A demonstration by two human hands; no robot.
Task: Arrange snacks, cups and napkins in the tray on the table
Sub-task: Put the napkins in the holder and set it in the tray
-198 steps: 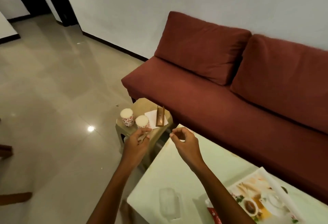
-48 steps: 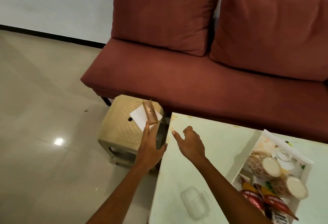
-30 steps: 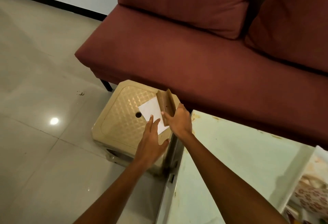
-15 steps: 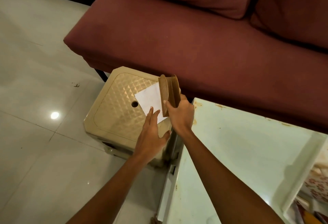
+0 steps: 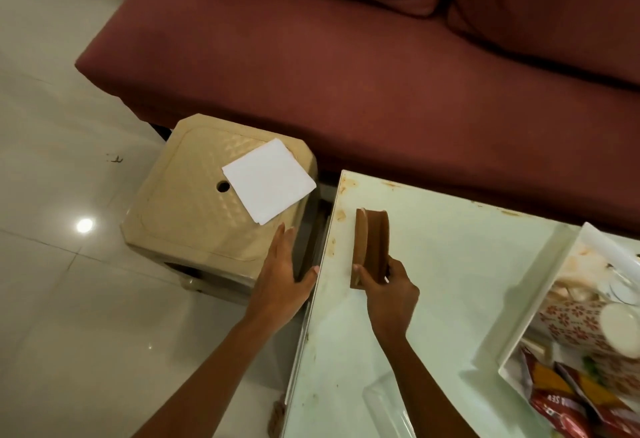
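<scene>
My right hand [image 5: 389,293] grips a brown wooden napkin holder [image 5: 371,242] by its near end, holding it over the left part of the pale green table [image 5: 433,264]. White napkins [image 5: 269,180] lie flat on the beige plastic stool [image 5: 194,209]. My left hand [image 5: 282,283] hovers with fingers stretched out over the stool's near right corner, empty. The white tray [image 5: 519,316] sits at the table's right side, holding patterned paper cups [image 5: 581,323] and red snack packets [image 5: 568,399].
A dark red sofa [image 5: 381,66] runs along the far side of the stool and table. Shiny tiled floor [image 5: 62,299] lies to the left. A narrow gap separates the stool from the table's left edge.
My right hand lifted the napkin holder off the stool and carried it right, over the table. The napkins stayed on the stool, now fully uncovered. My left hand drew back slightly.
</scene>
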